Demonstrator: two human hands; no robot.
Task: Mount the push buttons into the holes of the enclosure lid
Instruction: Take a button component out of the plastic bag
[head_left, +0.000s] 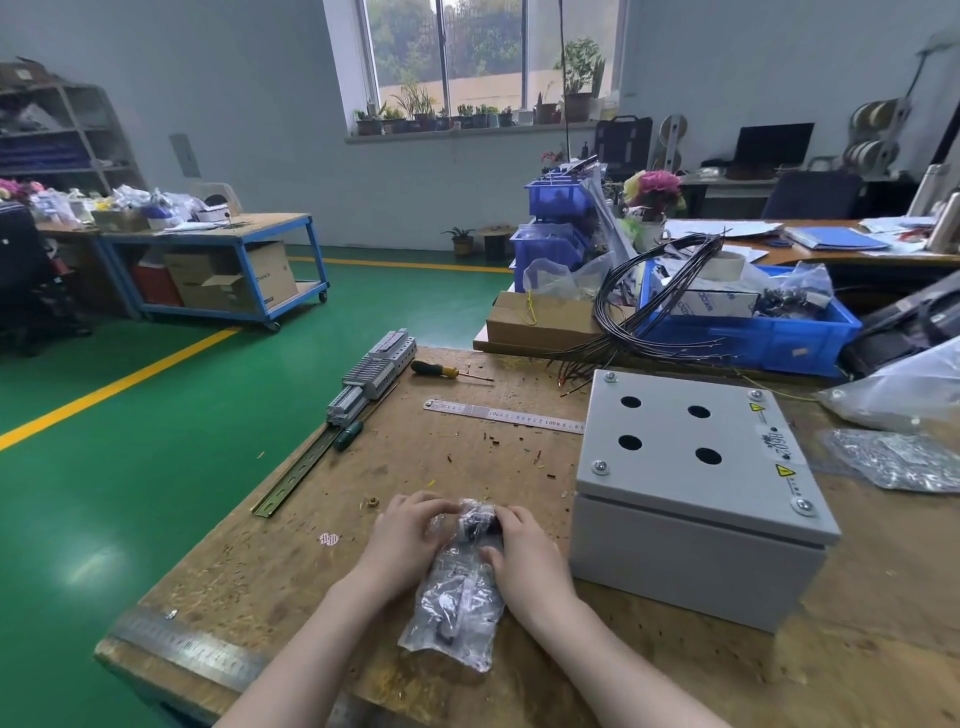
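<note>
On the worn wooden bench (415, 457), the left hand (402, 540) and the right hand (524, 556) hold one crinkled clear plastic bag (460, 592) of dark push-button parts between them. The fingers of both hands are curled round the bag's upper end, pinching it from either side; the rest of the bag lies on the bench, trailing back toward the wrists. How many buttons are inside cannot be told through the plastic.

Just to the right of the right hand's fingers stands one grey metal enclosure box (696, 561), its flat grey lid (670, 467) closed on top. The lid has four round holes (630, 442), all open, and four screws at its corners.

Beyond the fingertips lies one steel ruler (498, 413), and further off one screwdriver with a black and yellow handle (441, 370). To the left of the left hand's fingers lies one slotted metal rail (296, 475) carrying grey terminal blocks (371, 371), with one green-handled screwdriver (347, 435) beside it.
</note>
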